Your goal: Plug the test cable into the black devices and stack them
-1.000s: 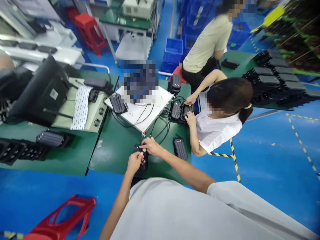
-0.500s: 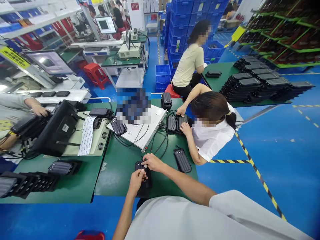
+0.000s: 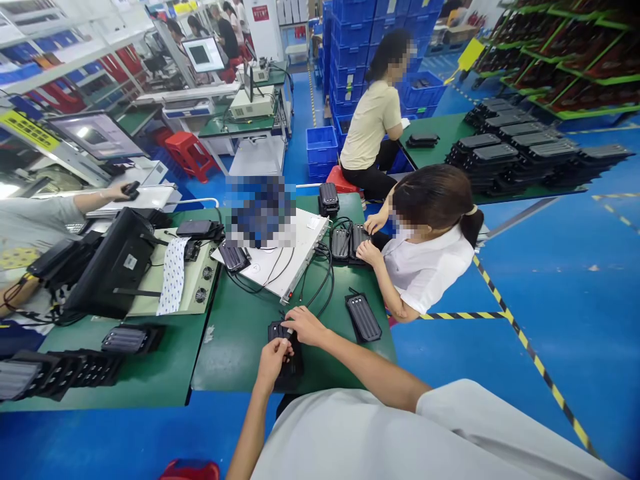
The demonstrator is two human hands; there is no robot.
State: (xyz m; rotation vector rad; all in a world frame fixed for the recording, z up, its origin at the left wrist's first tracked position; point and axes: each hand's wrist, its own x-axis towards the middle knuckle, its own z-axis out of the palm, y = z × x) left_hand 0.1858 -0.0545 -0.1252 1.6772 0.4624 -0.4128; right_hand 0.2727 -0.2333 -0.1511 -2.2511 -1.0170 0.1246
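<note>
A black ridged device (image 3: 276, 329) lies near the front edge of the green table, with more black casing below it, partly hidden by my hands. My left hand (image 3: 273, 363) is over its left side, thumb and fingers pinched together; whatever is between them is too small to make out. My right hand (image 3: 306, 325) reaches across the device's upper end, fingers bent down and thumb close to them. Something small and light-coloured shows by those fingertips, but I cannot tell what it is. To the right lies another black ridged device (image 3: 364, 317), on its own.
Beyond my hands stands a white instrument box (image 3: 280, 283) with black cables. A co-worker (image 3: 425, 247) at the right handles black devices (image 3: 341, 244). On the left table are a monitor (image 3: 117, 267) and a row of black devices (image 3: 65, 373). A red stool (image 3: 190, 470) is below.
My hands have barely moved. At the left, a co-worker's hand has moved up and right, holding a small dark object. The co-worker at the right has raised their head slightly. The view has shifted a little.
</note>
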